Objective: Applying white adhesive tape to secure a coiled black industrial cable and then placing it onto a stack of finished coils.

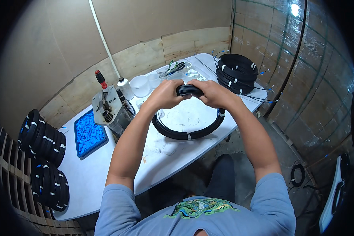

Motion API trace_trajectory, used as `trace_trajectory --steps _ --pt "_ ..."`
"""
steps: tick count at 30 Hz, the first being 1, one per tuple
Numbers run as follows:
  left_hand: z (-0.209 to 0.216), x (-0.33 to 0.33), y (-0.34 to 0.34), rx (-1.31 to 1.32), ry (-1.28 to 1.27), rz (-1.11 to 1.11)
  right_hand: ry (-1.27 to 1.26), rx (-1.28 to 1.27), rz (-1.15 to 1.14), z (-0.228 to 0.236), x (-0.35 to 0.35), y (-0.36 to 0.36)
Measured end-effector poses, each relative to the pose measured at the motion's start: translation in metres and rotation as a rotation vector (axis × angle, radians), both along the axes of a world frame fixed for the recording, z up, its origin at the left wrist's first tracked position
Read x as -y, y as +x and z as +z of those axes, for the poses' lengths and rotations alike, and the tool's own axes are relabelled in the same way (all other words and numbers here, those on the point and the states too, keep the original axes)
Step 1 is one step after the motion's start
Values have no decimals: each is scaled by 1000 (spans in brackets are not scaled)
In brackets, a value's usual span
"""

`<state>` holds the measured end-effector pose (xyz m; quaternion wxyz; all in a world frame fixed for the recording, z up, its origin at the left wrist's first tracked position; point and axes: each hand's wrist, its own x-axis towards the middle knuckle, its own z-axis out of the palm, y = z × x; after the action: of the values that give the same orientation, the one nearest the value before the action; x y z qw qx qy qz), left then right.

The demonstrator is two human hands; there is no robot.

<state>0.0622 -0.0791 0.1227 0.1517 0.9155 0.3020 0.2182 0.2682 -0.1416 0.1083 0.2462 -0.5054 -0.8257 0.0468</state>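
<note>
A coil of thin black cable [202, 133] stands tilted over the white table, its lower side at the tabletop. White tape bands wrap it at the near side and at the right. My left hand [167, 94] grips its upper side, fingers wrapped round the bundle. Close beside it, my right hand [211, 93] holds the same bundle, thumb on top. A short stretch of bunched cable strands shows between the two hands. Some fingertips are hidden behind the coil.
Stacked black cable coils [236, 74] stand at the table's far right, loose ends sticking out. More coils [43, 137] sit at the left. A blue tray [91, 155] holds small blue pieces beside a metal hand press [108, 104]. A white bottle [126, 88] and tubs [140, 85] stand behind.
</note>
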Motion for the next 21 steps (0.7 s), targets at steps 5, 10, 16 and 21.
trace_trajectory --steps 5,10,16,21 --pt "-10 -5 -5 42 23 35 -94 -145 -4 1 8 7" --pt "-4 -7 -12 51 -39 41 -148 -142 -23 -1 3 6" --pt "0 -4 -12 61 -116 41 -236 -36 -18 17 0 -9" --pt "-10 -11 -11 46 -47 61 -226 -54 -6 15 -5 -11"
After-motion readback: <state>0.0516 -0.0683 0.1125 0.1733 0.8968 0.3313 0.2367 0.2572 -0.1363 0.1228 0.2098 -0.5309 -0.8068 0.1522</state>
